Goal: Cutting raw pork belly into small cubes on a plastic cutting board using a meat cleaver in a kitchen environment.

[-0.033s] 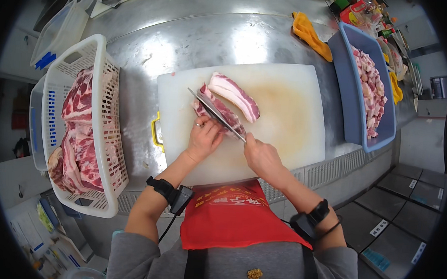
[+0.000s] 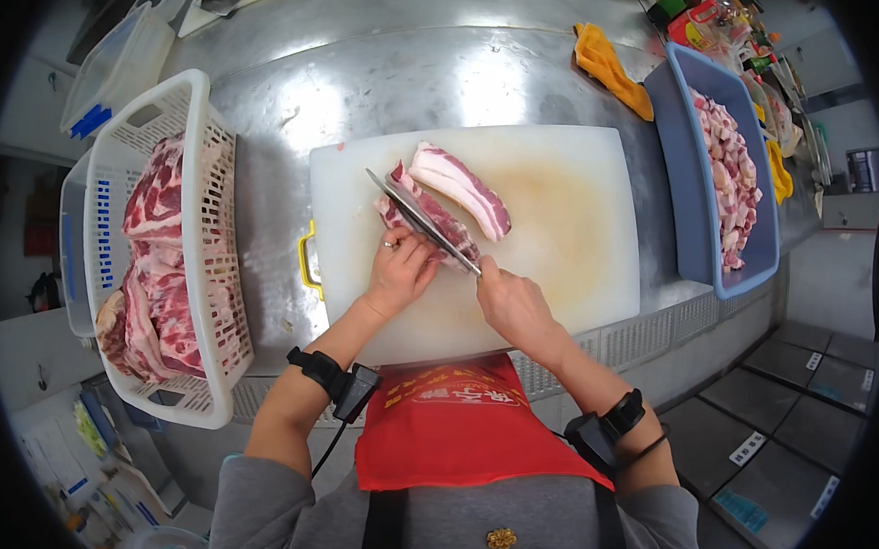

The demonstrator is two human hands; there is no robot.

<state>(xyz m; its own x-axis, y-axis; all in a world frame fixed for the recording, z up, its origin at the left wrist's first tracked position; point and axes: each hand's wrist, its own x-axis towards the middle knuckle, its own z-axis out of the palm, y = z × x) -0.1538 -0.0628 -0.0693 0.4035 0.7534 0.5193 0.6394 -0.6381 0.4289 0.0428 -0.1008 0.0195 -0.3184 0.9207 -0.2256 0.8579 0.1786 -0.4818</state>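
A strip of raw pork belly point(image 2: 443, 220) lies aslant on the white cutting board point(image 2: 567, 280). My right hand point(image 2: 517, 307) is closed round the handle of a knife point(image 2: 418, 215), whose long blade runs up and left along the strip and hides part of it. With curled fingers, my left hand point(image 2: 400, 271) holds the strip down at its near left side, close to the blade. Just beyond, a second pork belly strip point(image 2: 463, 190) rests with its pale fat side showing.
On the left stands a white slotted basket point(image 2: 220, 255) holding big slabs of pork point(image 2: 164, 292). A blue-grey tub point(image 2: 679, 177) of cut pork chunks point(image 2: 728, 174) is at the right. An orange cloth point(image 2: 610, 71) lies beside it on the steel table point(image 2: 389, 76). The board's left edge has a yellow handle point(image 2: 308, 261).
My right hand and the knife have shifted very slightly to the left along the strip. My left hand stays in place.
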